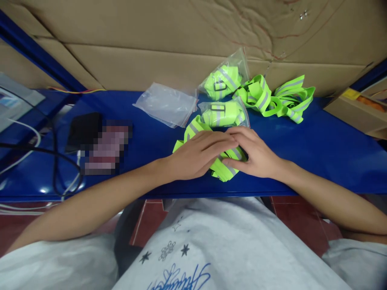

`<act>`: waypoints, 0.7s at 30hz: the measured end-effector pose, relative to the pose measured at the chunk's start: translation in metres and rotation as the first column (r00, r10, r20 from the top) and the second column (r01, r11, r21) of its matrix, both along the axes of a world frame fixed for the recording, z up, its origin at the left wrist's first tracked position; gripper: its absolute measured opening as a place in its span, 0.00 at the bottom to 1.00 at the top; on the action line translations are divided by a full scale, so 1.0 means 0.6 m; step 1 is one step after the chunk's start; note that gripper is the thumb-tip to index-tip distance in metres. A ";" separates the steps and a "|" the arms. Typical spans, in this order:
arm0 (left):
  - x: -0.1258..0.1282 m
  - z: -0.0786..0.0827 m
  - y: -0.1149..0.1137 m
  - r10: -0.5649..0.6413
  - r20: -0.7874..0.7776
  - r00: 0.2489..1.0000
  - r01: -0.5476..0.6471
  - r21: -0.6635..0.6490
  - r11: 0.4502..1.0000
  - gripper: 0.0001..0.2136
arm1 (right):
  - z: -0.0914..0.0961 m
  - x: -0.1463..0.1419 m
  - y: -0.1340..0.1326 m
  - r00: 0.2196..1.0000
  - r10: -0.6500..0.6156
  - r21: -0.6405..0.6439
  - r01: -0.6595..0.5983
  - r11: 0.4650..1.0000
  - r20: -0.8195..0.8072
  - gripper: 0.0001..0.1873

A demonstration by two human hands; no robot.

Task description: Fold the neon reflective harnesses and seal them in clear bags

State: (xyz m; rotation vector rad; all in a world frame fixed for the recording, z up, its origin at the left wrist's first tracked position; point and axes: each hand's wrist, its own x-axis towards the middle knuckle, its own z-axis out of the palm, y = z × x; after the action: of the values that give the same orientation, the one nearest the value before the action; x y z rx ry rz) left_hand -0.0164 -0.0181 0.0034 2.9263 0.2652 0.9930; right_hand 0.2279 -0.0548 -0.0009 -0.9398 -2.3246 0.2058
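A neon-yellow reflective strap [226, 170] with grey stripes lies bunched on the blue shelf, beneath both hands. My left hand [196, 155] is closed over it from the left, fingers long and pressed together, its thumb hidden. From the right, my right hand [256, 155] curves around the bundle, its thumb against the near side. Its fingertips meet those of my left hand. Part of the strap [193, 128] sticks out behind my left hand. Just beyond the hands sits a bagged reflective strap [223, 113] with a black buckle; another bagged strap [223, 82] lies behind it.
Loose reflective straps [272, 98] lie at the back right. Flat clear plastic bags [166, 104] are stacked left of the bagged straps. A black item [84, 131], a blurred-out object [107, 149] and cables [54, 153] occupy the left. Cardboard [136, 66] walls the back.
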 end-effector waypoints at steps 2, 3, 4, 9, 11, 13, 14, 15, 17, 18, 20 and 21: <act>0.002 -0.009 0.013 0.072 -0.053 0.996 -0.072 -0.008 0.997 0.20 | 0.001 0.005 0.003 0.996 0.064 -0.066 -0.060 0.996 0.054 0.23; 0.001 -0.012 0.019 0.107 -0.080 0.991 -0.109 -0.019 0.994 0.19 | 0.003 0.007 0.004 0.992 0.100 -0.106 -0.092 0.990 0.071 0.23; -0.001 -0.013 0.024 0.135 -0.113 0.984 -0.140 -0.035 0.990 0.19 | 0.004 0.009 0.005 0.989 0.124 -0.135 -0.112 0.984 0.085 0.23; -0.005 -0.008 0.030 0.190 -0.280 0.941 -0.210 -0.043 0.977 0.19 | 0.012 0.009 0.000 0.987 0.078 -0.114 -0.062 0.992 0.140 0.22; -0.003 -0.005 0.025 0.238 -0.312 0.920 -0.255 -0.013 0.967 0.20 | 0.013 0.009 -0.003 0.983 0.080 -0.113 -0.062 0.992 0.165 0.23; -0.001 -0.005 0.020 0.321 -0.349 0.881 -0.332 0.028 0.943 0.21 | 0.013 0.009 -0.004 0.978 0.082 -0.100 -0.063 0.993 0.192 0.24; 0.000 -0.005 0.017 0.366 -0.368 0.854 -0.373 0.057 0.926 0.20 | 0.013 0.009 -0.005 0.976 0.078 -0.083 -0.062 0.995 0.202 0.23; 0.001 -0.006 0.015 0.408 -0.385 0.828 -0.406 0.089 0.909 0.20 | 0.015 0.009 -0.006 0.976 0.077 -0.063 -0.066 0.996 0.205 0.22; 0.000 -0.008 0.013 0.470 -0.408 0.783 -0.452 0.148 0.880 0.18 | 0.021 0.011 -0.007 0.978 0.088 -0.033 -0.083 0.996 0.191 0.19; -0.001 -0.009 0.014 0.493 -0.415 0.765 -0.468 0.169 0.867 0.18 | 0.025 0.011 -0.008 0.982 0.091 -0.023 -0.088 0.996 0.165 0.16; -0.005 -0.009 0.018 0.544 -0.423 0.724 -0.515 0.193 0.835 0.18 | 0.034 0.014 -0.009 0.994 0.080 -0.007 -0.079 0.997 0.075 0.12; -0.008 -0.009 0.021 0.573 -0.423 0.702 -0.543 0.204 0.815 0.17 | 0.038 0.015 -0.010 0.998 0.062 0.001 -0.062 0.998 0.024 0.13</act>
State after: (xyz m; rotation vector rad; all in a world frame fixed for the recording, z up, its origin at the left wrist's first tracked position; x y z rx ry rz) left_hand -0.0211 -0.0054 -0.0021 3.1582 1.2304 0.2657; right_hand 0.2367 -0.0606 0.0218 -0.8740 -2.3776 0.2195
